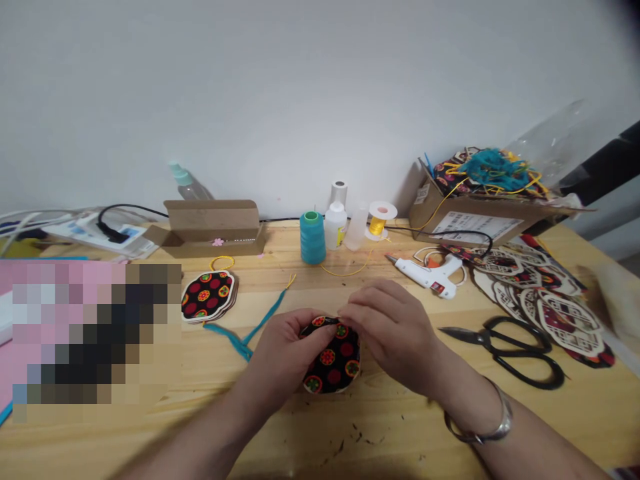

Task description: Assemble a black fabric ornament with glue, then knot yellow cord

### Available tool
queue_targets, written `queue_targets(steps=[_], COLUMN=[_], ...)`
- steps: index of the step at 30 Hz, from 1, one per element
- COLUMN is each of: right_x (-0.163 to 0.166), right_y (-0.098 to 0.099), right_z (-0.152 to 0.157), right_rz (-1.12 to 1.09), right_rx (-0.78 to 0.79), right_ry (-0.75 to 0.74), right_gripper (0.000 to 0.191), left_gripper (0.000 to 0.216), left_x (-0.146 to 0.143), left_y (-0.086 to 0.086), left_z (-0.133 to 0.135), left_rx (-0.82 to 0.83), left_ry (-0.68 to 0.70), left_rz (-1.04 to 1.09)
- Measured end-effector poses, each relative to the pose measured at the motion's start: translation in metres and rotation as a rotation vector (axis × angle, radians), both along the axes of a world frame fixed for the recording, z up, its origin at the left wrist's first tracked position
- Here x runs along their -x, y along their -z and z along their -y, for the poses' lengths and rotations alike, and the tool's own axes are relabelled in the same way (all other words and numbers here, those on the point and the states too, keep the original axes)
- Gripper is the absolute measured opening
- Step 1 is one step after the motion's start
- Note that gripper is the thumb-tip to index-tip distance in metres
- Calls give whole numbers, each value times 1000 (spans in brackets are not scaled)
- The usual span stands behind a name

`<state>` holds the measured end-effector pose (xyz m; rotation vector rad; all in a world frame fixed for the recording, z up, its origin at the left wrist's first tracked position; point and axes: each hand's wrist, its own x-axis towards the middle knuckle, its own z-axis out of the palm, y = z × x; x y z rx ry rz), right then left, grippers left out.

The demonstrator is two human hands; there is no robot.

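My left hand (281,353) and my right hand (393,330) both grip a small black fabric piece (336,365) printed with red, green and yellow dots, low over the wooden table (350,433). The left fingers curl round its left edge. The right fingertips pinch its top edge. A second stack of the same dotted pieces (209,295) lies to the left. A teal cord (250,331) trails beside my left hand. A silver bangle (487,420) sits on my right wrist.
Black scissors (520,347) and a white glue gun (430,275) lie at right, near patterned cut-outs (545,300). A teal thread cone (313,237), bottles and a yellow spool (379,221) stand at the back. Cardboard boxes (213,227) (470,213) line the wall.
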<state>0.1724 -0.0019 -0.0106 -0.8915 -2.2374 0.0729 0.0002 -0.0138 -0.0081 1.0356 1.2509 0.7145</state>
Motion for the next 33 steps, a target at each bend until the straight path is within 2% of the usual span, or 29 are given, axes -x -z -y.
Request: queue_targets(steps=[3,8,17,33], right_x=[2,5,6,6], right_y=[0,-1,-4,-2], right_z=[3,5,6,5], right_rz=[135,239,259,307], right_rx=[-68,-86,-113,-59], right_ry=[-42,-42,-38,-56], right_gripper=[15,18,20,21], left_gripper=[13,12,15,14], left_x=[-1,0,2,2], left_y=[-1,-2,-1,-2], left_z=[0,1,1,2], left_rx=[-34,-55,-121,-163], left_ry=[9,17,84,89], left_rz=[-24,-60,-124,-132])
